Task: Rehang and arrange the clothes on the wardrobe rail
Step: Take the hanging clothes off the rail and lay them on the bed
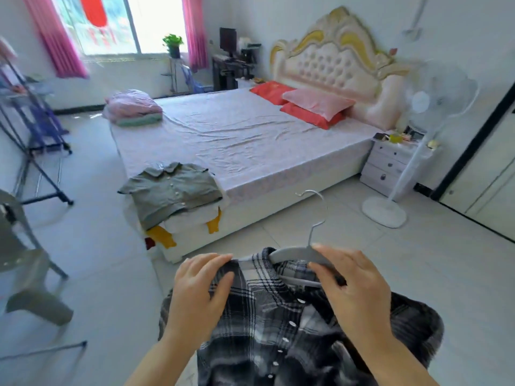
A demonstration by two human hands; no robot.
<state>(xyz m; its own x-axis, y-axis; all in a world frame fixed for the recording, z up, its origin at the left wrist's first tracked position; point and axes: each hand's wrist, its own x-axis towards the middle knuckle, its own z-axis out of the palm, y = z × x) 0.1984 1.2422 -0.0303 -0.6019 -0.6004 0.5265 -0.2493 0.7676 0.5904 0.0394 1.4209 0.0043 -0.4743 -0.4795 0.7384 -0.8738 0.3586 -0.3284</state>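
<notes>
- Closest to us, at 6 o'clock, is the plaid shirt (278, 330), black, grey and white, with its buttoned front facing us and its lower part cut off by the bottom edge.
- Our left hand (198, 296) curls its fingers over the shirt's shoulder beside the collar and pinches the cloth.
- Our right hand (354, 285) grips one arm of the grey hanger (295, 253), fingers over the top and thumb beneath. The other arm lies inside the collar, and the wire hook stands toward 12 o'clock, touching nothing.
- Beyond the hands, tiled floor (278, 227) runs between us and the foot of the bed (237, 135), and it widens toward 3 o'clock.
- At 10 o'clock a green shirt (172, 188) lies flat on a stack of clothes (161, 235) at the bed's near corner, with yellow cloth hanging over the edge.
- Folded bedding (133, 107) sits at the bed's far left corner, at 11 o'clock; pillows (315, 105) lie by the headboard at 1 o'clock.
- At 9 o'clock a blurred clothes rack (41, 146) stands by the left wall, its dark feet reaching onto the floor. Nearer, at 8 o'clock, a grey chair (25, 263) is cut by the left edge.
- At 2 o'clock a white fan (384, 210) rests its round base on the floor just beside a white nightstand (390, 162), near the bed's side.
- Black-framed panels (487, 176) line the right edge at 3 o'clock.
</notes>
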